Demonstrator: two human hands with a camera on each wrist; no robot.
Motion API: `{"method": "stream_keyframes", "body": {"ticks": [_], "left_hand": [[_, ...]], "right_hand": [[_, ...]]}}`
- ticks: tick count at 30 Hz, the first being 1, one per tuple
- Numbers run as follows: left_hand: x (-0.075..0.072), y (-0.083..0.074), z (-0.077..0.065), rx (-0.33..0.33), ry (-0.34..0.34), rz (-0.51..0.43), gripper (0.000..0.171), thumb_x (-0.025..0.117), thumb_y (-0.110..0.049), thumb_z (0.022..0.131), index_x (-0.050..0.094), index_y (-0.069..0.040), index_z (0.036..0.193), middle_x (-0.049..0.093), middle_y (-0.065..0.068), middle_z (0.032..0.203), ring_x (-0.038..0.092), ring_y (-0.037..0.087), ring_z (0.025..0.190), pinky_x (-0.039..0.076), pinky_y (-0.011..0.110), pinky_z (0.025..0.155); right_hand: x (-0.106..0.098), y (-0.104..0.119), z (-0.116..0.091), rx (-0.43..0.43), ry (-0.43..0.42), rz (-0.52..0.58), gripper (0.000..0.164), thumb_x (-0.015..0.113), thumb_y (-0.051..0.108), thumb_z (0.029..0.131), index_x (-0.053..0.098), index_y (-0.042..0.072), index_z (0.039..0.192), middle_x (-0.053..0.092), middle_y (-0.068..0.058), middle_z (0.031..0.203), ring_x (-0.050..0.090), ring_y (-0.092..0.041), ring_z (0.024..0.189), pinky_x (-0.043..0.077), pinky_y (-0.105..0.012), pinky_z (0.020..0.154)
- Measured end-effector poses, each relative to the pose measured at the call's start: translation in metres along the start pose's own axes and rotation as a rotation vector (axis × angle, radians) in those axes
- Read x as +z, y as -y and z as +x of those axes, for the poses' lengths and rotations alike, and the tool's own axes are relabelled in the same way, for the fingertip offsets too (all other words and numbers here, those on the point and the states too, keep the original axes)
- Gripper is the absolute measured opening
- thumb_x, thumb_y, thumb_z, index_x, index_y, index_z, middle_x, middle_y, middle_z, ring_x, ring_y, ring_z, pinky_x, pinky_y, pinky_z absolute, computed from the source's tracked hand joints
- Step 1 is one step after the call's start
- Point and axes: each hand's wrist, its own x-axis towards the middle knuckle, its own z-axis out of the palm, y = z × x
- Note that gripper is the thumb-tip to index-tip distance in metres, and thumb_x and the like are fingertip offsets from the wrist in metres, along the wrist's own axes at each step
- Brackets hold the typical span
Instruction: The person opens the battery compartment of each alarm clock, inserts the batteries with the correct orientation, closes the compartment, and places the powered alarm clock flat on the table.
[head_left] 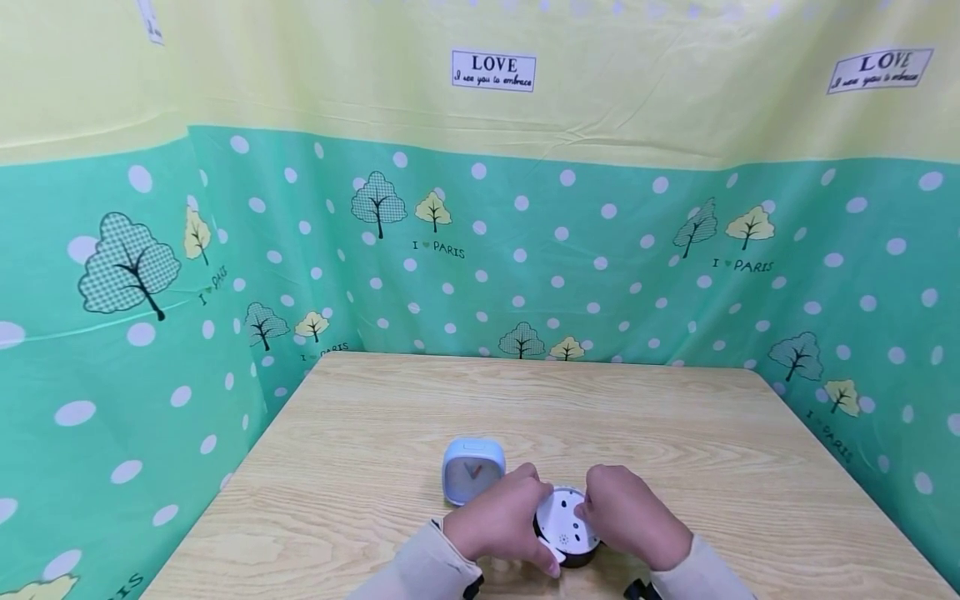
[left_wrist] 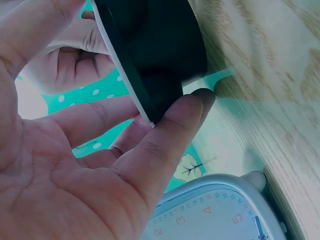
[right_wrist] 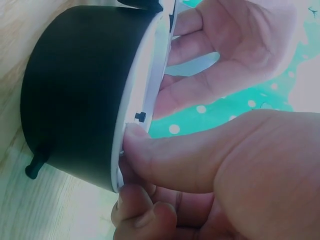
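Observation:
A round black alarm clock (right_wrist: 75,95) has its white back (head_left: 558,518), with small dark knobs and holes, turned up in the head view. My left hand (head_left: 504,521) grips it by the left side, thumb and fingers spread around the rim. In the left wrist view, fingertips lie against the clock's black side (left_wrist: 170,45). On the right, my right hand (head_left: 626,512) has curled fingers at the back's edge, and its thumb (right_wrist: 150,150) presses on the white back near a small black knob (right_wrist: 140,117). What lies between that thumb and the forefinger is hidden.
A light blue square alarm clock (head_left: 474,472) stands upright just left of my left hand; its numbered dial (left_wrist: 200,220) shows in the left wrist view. Both clocks are on a wooden table (head_left: 360,417). A green and yellow patterned curtain (head_left: 517,275) hangs behind the table and along its sides.

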Motion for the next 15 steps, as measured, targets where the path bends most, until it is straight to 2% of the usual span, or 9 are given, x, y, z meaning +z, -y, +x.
{"method": "stream_keyframes", "body": {"ticks": [6, 13, 15], "left_hand": [[0.0, 0.0002, -0.0004, -0.002, -0.001, 0.0, 0.068, 0.091, -0.047, 0.046, 0.066, -0.015, 0.101, 0.05, -0.007, 0.09, 0.043, 0.002, 0.074, 0.041, 0.015, 0.066], [-0.0006, 0.0, -0.0003, -0.008, 0.005, 0.011, 0.078, 0.091, -0.049, 0.047, 0.066, -0.013, 0.112, 0.051, -0.007, 0.091, 0.043, 0.001, 0.076, 0.042, 0.015, 0.068], [-0.0006, -0.0001, -0.0004, -0.005, 0.005, 0.017, 0.077, 0.09, -0.049, 0.047, 0.066, -0.013, 0.11, 0.05, -0.007, 0.091, 0.043, 0.002, 0.076, 0.041, 0.015, 0.068]], "right_hand": [[0.0017, 0.0004, -0.0002, -0.016, -0.037, -0.031, 0.021, 0.071, 0.017, 0.083, 0.06, 0.01, 0.067, 0.053, 0.002, 0.06, 0.048, -0.012, 0.053, 0.039, -0.025, 0.048], [0.0011, 0.0018, -0.0014, -0.013, -0.046, -0.049, 0.024, 0.07, 0.017, 0.084, 0.058, 0.012, 0.064, 0.052, 0.002, 0.059, 0.047, -0.013, 0.054, 0.038, -0.026, 0.048], [0.0009, 0.0023, -0.0019, -0.015, -0.047, -0.053, 0.024, 0.069, 0.017, 0.085, 0.058, 0.012, 0.065, 0.051, 0.002, 0.06, 0.046, -0.013, 0.054, 0.038, -0.026, 0.049]]}}
